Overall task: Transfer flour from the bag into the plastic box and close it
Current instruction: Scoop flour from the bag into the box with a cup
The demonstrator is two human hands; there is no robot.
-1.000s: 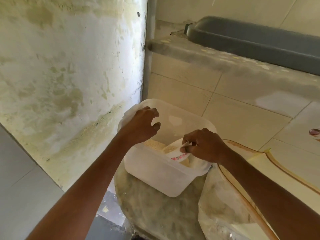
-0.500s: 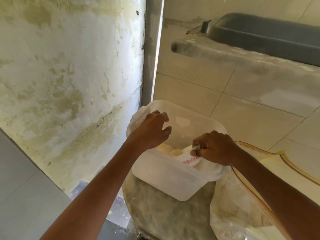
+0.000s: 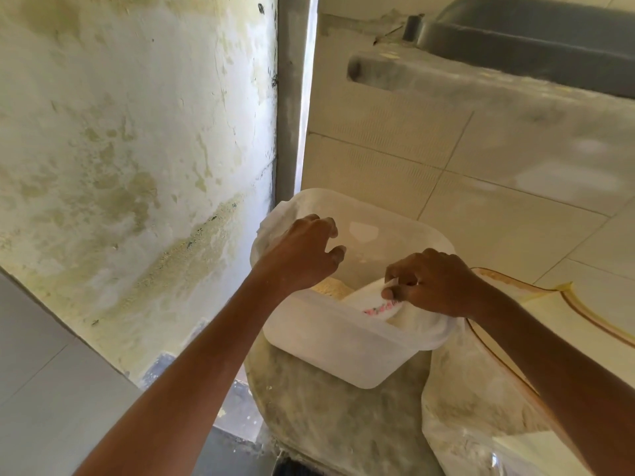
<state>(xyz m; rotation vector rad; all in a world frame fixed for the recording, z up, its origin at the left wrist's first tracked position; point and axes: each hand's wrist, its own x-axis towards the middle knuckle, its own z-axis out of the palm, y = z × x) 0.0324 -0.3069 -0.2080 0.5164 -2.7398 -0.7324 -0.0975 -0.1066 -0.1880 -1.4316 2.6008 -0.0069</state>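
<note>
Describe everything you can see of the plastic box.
The plastic box is translucent white, rectangular with rounded corners, open on top and tilted toward the camera. It rests on a dusty rounded surface. Yellowish flour lies inside. The left hand rests at its left rim; the right hand pinches a white cup inside it.

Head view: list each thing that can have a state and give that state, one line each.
plastic box: open, no lid on, partly filled with flour.
flour: heaped inside the box.
small white cup: tipped inside the box, pinched at its rim.
right hand: pinches the cup.
left hand: fingers curled at the box's far left rim; grip unclear.
clear bag: slack, beside the box.
</note>
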